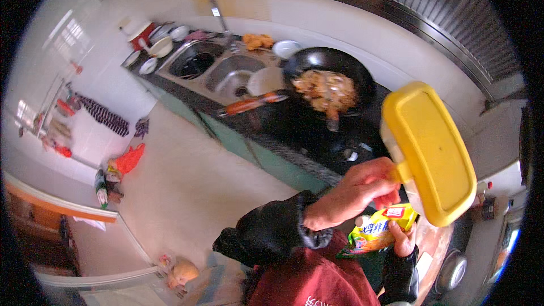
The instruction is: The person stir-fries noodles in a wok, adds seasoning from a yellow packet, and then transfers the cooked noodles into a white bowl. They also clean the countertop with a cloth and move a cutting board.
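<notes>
My left hand [361, 191], reaching across from a black sleeve, grips a plastic container with a yellow lid [429, 148] near the clip on its side. The container is tilted, and part of its pale body shows below the lid. Lower down, my right hand [403, 240] holds a yellow and green printed seasoning packet [380, 230], its thumb on the front. Beyond my hands a black wok [327, 57] sits on the dark stove, holding browned pieces of food [325, 89]. A utensil with a wooden handle [332, 114] rests in the wok. The wok's own wooden handle [255, 103] points left.
Left of the wok is a double steel sink [233, 72] with a faucet [229, 38]. Bowls [161, 46] crowd the counter's far end. A range hood [425, 21] overhangs at upper right. A wooden surface [433, 238] and metal bowl [452, 270] lie at right.
</notes>
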### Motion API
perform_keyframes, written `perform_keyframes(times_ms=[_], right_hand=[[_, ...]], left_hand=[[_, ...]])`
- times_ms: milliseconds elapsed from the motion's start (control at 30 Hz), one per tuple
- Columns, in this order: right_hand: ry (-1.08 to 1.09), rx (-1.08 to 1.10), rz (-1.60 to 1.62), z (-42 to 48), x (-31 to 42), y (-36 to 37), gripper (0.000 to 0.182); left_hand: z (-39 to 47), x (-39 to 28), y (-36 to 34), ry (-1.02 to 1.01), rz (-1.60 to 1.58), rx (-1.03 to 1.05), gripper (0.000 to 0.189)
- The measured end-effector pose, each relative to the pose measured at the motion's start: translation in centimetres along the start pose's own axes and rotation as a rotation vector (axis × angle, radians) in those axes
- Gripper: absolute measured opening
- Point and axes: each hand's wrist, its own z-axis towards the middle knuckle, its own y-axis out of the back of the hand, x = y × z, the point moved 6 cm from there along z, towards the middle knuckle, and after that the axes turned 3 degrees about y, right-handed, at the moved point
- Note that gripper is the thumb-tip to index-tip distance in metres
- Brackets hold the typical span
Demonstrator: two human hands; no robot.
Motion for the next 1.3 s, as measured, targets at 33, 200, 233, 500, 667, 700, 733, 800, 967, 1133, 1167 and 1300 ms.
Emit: perform_keyframes(times_ms=[33, 200, 233, 500, 667, 700, 733, 800, 967, 1133, 1167, 1300], right_hand=[[-0.004, 0.164, -0.028, -0.5, 2.8, -2.7, 0.031], [-0.048, 0.462, -0.065, -5.2, 9.5, -15.2, 0.024], [-0.08, 0.473, -0.055, -5.9, 9.9, -17.6, 0.024], [-0.014, 0.789, -0.009, 0.8, 10.0, -35.5, 0.02], [-0.034, 0.831, -0.02, 2.7, 10.7, -43.5, 0.018], [-0.039, 0.859, 0.01, 3.3, 11.3, -44.7, 0.019], [-0.044, 0.886, 0.04, 3.9, 11.9, -45.9, 0.019], [-0.023, 0.904, -0.021, 5.6, 11.9, -49.6, 0.021], [0.024, 0.931, 0.104, 8.3, 13.1, -64.0, 0.021], [0.02, 0.98, 0.112, 10.4, 16.7, -79.0, 0.022], [0.07, 0.994, 0.145, 10.6, 17.6, -82.5, 0.023], [0.075, 0.938, 0.208, 10.9, 22.7, -94.6, 0.024]], left_hand=[[-2.4, -2.4, 0.5, -0.058, -0.035, -0.024, 0.011], [-16.5, -13.6, 2.9, -0.032, -0.014, -0.412, 0.021], [-19.2, -15.2, 3.7, -0.054, 0.001, -0.48, 0.014], [-32.0, -21.0, 14.1, -0.142, 0.091, -1.04, 0.014], [-38.5, -25.6, 18.1, -0.18, 0.021, -1.17, 0.012], [-39.2, -27.0, 18.3, -0.19, 0.001, -1.199, 0.012], [-39.6, -28.3, 18.8, -0.201, -0.019, -1.228, 0.012], [-41.2, -31.7, 21.0, -0.22, -0.036, -1.274, 0.011], [-48.0, -39.5, 29.8, -0.188, 0.106, -1.311, 0.012], [-54.4, -47.3, 33.9, -0.226, 0.104, -1.471, 0.012], [-56.3, -49.2, 35.5, -0.207, 0.327, -1.504, 0.012], [-63.5, -56.8, 41.7, -0.245, 0.295, -1.441, 0.011]])
